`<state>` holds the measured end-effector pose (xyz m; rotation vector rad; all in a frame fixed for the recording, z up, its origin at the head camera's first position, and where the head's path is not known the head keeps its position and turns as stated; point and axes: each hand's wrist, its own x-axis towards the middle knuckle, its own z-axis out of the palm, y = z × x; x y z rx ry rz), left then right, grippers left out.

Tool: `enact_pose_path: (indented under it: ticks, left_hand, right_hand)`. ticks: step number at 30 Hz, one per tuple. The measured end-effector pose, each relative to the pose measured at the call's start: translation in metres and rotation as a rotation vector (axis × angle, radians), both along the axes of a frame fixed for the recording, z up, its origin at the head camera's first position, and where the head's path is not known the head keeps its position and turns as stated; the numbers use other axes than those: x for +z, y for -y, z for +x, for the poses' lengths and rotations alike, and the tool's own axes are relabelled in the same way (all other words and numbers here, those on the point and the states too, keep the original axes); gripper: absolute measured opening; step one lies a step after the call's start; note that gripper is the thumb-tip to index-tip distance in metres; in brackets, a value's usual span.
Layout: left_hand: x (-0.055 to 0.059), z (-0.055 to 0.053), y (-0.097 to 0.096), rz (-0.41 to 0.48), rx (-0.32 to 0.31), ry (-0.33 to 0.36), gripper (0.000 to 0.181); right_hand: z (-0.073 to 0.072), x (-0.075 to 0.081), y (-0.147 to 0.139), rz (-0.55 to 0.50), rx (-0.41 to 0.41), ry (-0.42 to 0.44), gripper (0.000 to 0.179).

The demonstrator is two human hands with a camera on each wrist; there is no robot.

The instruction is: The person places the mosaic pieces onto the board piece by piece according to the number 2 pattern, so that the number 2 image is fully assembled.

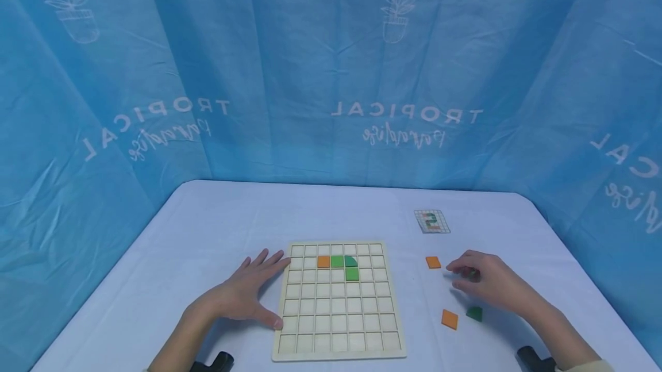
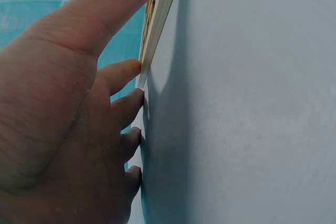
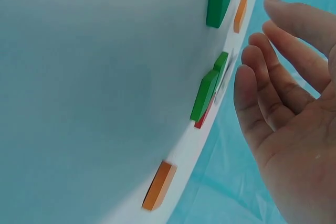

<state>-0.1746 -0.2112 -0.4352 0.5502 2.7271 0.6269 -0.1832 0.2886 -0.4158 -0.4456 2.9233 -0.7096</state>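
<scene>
My left hand [image 1: 243, 291] lies with spread fingers along the left side of a gridded wooden board [image 1: 331, 323], its index finger and thumb touching the edge. An orange square tile [image 1: 323, 261], two light green square tiles [image 1: 337, 261] and a dark green curved tile [image 1: 350, 261] sit in its upper cells. At the right, my right hand [image 1: 483, 280] hovers over loose tiles, fingers slightly bent and nothing between them. Beneath it, the right wrist view shows green tiles [image 3: 203, 97] beside a red tile [image 3: 199, 124], mostly hidden by the hand in the head view.
Near the right hand lie two loose orange tiles [image 1: 433, 262] and a dark green tile [image 1: 474, 313]. A small pattern card [image 1: 431, 221] rests farther back on the white table [image 1: 227, 217]. Blue printed curtains [image 1: 320, 61] hang around the back and sides.
</scene>
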Motion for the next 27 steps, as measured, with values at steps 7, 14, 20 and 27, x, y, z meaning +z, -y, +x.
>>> enact_pose_path:
  ticks: [7, 14, 20, 27]
  left_hand:
    - [0.0, 0.0, 0.0, -0.003, -0.001, 0.003, 0.123]
    - [-0.001, 0.0, 0.0, 0.001, -0.001, 0.006, 0.123]
    - [0.001, 0.0, -0.001, 0.003, 0.004, 0.016, 0.122]
    - [0.003, 0.001, 0.0, 0.011, -0.007, 0.006, 0.122]
  right_hand:
    - [0.009, 0.003, -0.009, -0.013, 0.002, 0.055, 0.025]
    - [0.018, 0.002, -0.018, -0.032, -0.007, 0.108, 0.029]
    - [0.027, 0.0, -0.027, -0.044, 0.037, 0.141, 0.03]
    - [0.035, -0.001, -0.031, -0.046, 0.051, 0.144, 0.031]
